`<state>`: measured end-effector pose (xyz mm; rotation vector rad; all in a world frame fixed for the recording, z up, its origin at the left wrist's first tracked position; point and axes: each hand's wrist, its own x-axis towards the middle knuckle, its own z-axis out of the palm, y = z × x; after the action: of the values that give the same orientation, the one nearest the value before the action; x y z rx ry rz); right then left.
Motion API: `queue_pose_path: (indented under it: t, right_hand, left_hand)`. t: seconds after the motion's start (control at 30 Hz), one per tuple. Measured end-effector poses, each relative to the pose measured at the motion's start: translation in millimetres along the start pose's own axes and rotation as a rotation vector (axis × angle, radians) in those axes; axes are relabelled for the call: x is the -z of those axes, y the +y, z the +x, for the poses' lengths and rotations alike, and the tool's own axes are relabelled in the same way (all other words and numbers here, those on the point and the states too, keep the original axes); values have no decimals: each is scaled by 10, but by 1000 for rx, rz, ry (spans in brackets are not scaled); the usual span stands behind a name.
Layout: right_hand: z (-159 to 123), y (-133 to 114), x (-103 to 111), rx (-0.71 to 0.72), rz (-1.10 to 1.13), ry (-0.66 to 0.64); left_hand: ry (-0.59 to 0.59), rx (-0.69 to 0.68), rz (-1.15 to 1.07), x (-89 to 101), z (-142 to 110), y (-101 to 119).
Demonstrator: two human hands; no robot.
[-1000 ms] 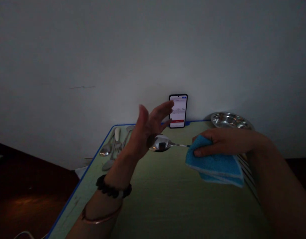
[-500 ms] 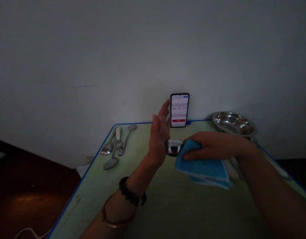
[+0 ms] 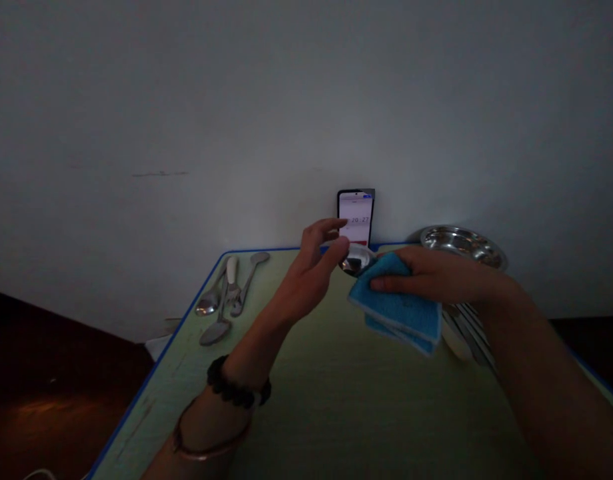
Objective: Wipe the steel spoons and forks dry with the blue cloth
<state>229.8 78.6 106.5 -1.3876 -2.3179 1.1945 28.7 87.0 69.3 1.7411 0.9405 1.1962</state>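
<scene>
My right hand [image 3: 421,273] is closed on a folded blue cloth [image 3: 396,307]. The shiny rounded bowl of a metal spoon [image 3: 356,260] sticks out from the cloth's left side; its handle is hidden under cloth and fingers. Close to the left rim of that bowl is my left hand [image 3: 311,273], its thumb and fingers apart. The thumb tip overlaps the rim, and I cannot tell whether it touches. Both hands are above the pale green table [image 3: 306,413].
A phone [image 3: 355,213] showing a timer leans on the wall behind my hands. Several spoons [image 3: 215,332] and a white-handled fork [image 3: 232,277] lie at left. A steel basin [image 3: 461,243] stands at back right, with more cutlery [image 3: 469,327] partly behind my right arm.
My left hand has turned from an upright palm to fingers pointing right, over the spoon's rim. The spoon and cloth have risen slightly in view, and the view has shifted a little.
</scene>
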Motion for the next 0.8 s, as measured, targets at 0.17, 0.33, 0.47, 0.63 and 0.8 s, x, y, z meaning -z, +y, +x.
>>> queue_pose_path:
  t: [0.17, 0.33, 0.47, 0.63, 0.8]
  right_hand:
    - [40, -1, -32, -5, -22, 5]
    - [61, 52, -36, 5, -62, -100]
    - [12, 84, 22, -14, -126, -50]
    - [98, -21, -94, 78, -96, -49]
    - [151, -48, -161, 87, -64, -42]
  left_hand:
    - [-201, 27, 109, 96, 29, 32]
    - [-233, -9, 91, 308, 52, 78]
    - [-318, 73, 146, 513, 35, 88]
    - [-540, 191, 166, 464, 14, 91]
    - [-510, 183, 241, 471, 29, 126]
